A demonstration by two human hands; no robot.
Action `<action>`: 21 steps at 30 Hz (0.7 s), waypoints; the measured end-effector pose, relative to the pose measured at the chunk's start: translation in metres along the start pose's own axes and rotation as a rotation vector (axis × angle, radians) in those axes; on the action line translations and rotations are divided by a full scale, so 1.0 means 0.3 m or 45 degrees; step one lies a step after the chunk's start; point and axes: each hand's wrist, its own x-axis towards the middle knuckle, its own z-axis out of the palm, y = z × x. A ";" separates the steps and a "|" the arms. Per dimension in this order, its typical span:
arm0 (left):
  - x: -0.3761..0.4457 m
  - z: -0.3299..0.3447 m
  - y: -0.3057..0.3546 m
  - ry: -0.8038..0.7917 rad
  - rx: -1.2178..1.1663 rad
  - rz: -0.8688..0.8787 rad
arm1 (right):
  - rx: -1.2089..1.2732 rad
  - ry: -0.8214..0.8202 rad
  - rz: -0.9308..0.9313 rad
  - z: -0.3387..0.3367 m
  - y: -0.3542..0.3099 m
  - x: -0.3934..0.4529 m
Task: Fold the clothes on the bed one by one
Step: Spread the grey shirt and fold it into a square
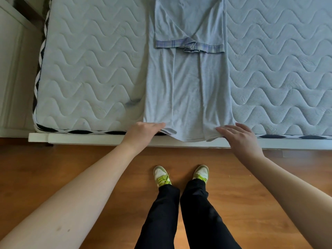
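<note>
A light grey-blue shirt [186, 90] lies flat on the quilted mattress [89, 69]. Its long sides are folded inward, and its plaid-cuffed sleeves [190, 44] are crossed over the upper part. The bottom hem hangs slightly over the near bed edge. My left hand [143, 131] rests on the hem's left corner with its fingers laid straight over the cloth; the thumb is hidden. At the hem's right corner, my right hand [240, 135] touches the cloth with spread, straight fingers.
The white bed frame [89, 138] runs along the near edge above a wooden floor [71, 168]. My feet in white and green shoes [161, 175] stand close to the bed. A white cabinet [10, 60] stands at the left.
</note>
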 end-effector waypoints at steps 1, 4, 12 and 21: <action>-0.006 -0.018 0.009 0.003 -0.020 -0.001 | -0.006 -0.014 -0.008 -0.012 -0.003 -0.013; -0.061 -0.058 0.045 -0.002 -0.077 -0.006 | -0.047 -0.016 -0.026 -0.063 -0.025 -0.064; -0.303 -0.081 0.142 0.077 -0.142 0.006 | -0.002 0.102 -0.075 -0.220 -0.137 -0.158; -0.427 -0.205 0.269 0.007 -0.133 -0.107 | 0.104 0.075 -0.115 -0.336 -0.237 -0.275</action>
